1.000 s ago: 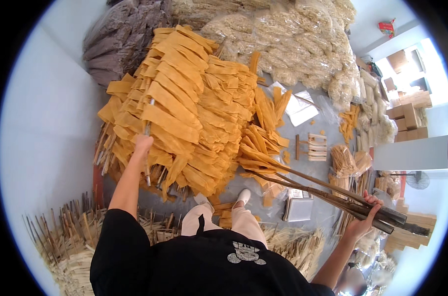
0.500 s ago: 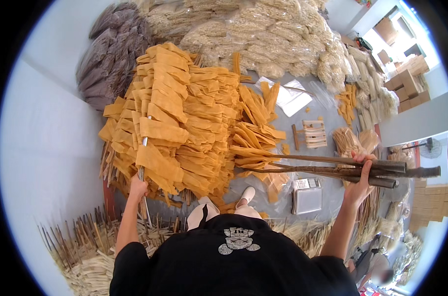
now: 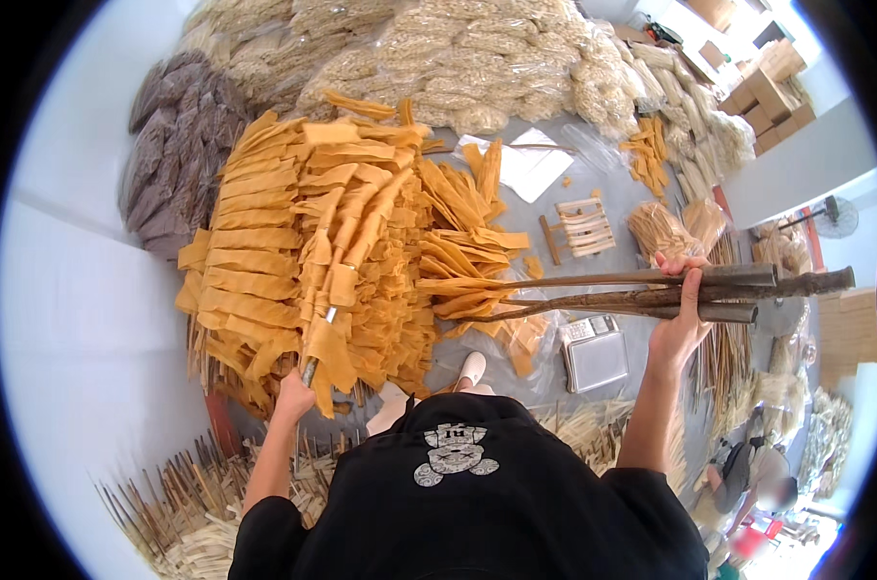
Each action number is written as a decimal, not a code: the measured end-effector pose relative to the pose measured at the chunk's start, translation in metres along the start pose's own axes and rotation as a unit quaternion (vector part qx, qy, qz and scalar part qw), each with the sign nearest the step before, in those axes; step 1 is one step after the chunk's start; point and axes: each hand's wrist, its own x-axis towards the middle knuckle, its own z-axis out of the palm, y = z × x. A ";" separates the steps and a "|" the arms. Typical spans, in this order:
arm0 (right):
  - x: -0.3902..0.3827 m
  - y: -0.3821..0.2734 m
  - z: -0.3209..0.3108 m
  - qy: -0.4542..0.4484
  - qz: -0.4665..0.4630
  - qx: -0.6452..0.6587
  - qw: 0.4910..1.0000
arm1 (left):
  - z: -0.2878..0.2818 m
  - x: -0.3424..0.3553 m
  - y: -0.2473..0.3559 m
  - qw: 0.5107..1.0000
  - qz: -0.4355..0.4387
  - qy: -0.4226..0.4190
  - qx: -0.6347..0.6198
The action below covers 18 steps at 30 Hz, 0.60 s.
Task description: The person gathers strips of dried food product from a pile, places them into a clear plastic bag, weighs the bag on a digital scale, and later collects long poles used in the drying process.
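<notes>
My left hand is closed round the near end of a thin metal pole. Mustard-yellow strips, like cloth or dried sheet, hang along that pole, which slants up and to the right. Beneath and beside it spreads a large rack-like pile of the same yellow strips; what supports it is mostly hidden. On the right, my right hand grips several long wooden sticks together, held nearly level. Their far ends reach a loose heap of yellow strips, which hides the tips.
A digital scale and a small wooden stool stand on the grey floor. Pale wrapped bundles line the back, with a purple-grey bundle at left. Upright thin sticks stand at lower left. Another person bends at lower right.
The pole in my left hand has swung to the right over the pile, its strips bunching closer together. My right hand keeps its grip on the sticks. The view has shifted slightly.
</notes>
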 end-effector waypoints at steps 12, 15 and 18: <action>0.004 -0.001 0.004 -0.015 0.018 0.002 1.000 | 0.034 0.059 0.108 0.940 -0.049 -0.286 -0.180; 0.006 -0.003 0.007 -0.027 0.020 0.014 0.999 | 0.029 0.069 0.123 0.895 -0.088 -0.342 -0.272; 0.015 -0.002 0.008 -0.040 0.027 0.036 0.998 | 0.005 0.064 0.161 0.843 -0.110 -0.385 -0.359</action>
